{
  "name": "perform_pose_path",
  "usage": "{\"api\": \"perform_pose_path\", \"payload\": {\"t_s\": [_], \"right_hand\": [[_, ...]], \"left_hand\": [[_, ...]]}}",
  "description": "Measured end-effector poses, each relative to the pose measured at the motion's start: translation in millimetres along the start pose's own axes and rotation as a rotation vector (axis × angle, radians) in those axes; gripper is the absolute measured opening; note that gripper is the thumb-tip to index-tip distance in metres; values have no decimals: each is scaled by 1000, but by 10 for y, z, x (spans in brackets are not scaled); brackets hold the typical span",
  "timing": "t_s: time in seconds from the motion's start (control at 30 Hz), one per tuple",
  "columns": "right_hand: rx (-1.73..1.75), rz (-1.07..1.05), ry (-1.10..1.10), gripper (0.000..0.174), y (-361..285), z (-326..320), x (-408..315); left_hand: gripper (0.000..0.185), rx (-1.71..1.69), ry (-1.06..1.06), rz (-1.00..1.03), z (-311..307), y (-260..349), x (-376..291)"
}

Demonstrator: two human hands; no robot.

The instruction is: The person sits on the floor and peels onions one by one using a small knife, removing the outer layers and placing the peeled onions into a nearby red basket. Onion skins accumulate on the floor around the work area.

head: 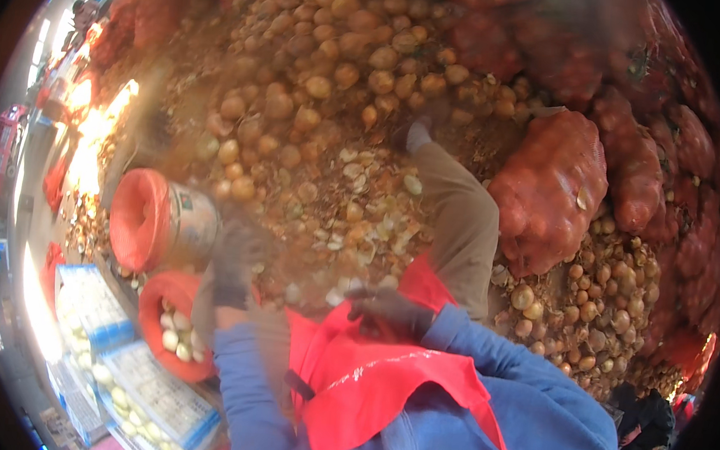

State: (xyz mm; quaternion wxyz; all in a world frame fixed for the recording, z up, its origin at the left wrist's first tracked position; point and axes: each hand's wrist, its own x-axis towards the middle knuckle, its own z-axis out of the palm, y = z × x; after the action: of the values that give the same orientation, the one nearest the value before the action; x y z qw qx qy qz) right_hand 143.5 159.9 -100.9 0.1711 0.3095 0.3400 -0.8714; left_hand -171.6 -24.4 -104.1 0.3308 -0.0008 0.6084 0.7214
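Observation:
My left hand (pixel 234 260), in a dark glove and blurred, is just right of a white printed bucket (pixel 194 222) lined with red mesh (pixel 141 221). What its fingers hold, if anything, cannot be made out. Below it, a second red-mesh-lined container (pixel 174 285) has several peeled onions (pixel 175 335) inside. Close to my lap, my right hand (pixel 392 312) wears a dark glove, its fingers bent over the red apron (pixel 357 379). Whether it grips something is hidden. Pale onions (pixel 340 293) lie just beyond its fingertips, on or near a litter of onion skins (pixel 360 225).
Unpeeled onions (pixel 338 69) spread across the ground ahead, with more (pixel 599 301) at the right. A full red mesh sack (pixel 551 187) lies beside my bent leg (pixel 460 206), with other sacks (pixel 630 161) behind it. Bags of peeled onions (pixel 152 385) bearing print stand at lower left.

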Motion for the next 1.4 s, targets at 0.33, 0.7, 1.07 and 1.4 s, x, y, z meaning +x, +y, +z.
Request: {"api": "perform_pose_path", "payload": {"t_s": [0.33, 0.7, 1.07, 1.4], "right_hand": [[206, 138, 210, 58, -387, -470, 250], [297, 261, 351, 57, -471, -759, 575], [303, 177, 274, 39, -597, -624, 433], [323, 203, 250, 48, -496, -688, 475]], "left_hand": [[55, 1641, -348, 463, 1432, -1328, 1951], [45, 1980, -233, 465, 2305, -1966, 4077], [52, 1551, -175, 178, 167, -2308, 1228], [70, 890, -5, 68, 1253, -2154, 2333]]}}
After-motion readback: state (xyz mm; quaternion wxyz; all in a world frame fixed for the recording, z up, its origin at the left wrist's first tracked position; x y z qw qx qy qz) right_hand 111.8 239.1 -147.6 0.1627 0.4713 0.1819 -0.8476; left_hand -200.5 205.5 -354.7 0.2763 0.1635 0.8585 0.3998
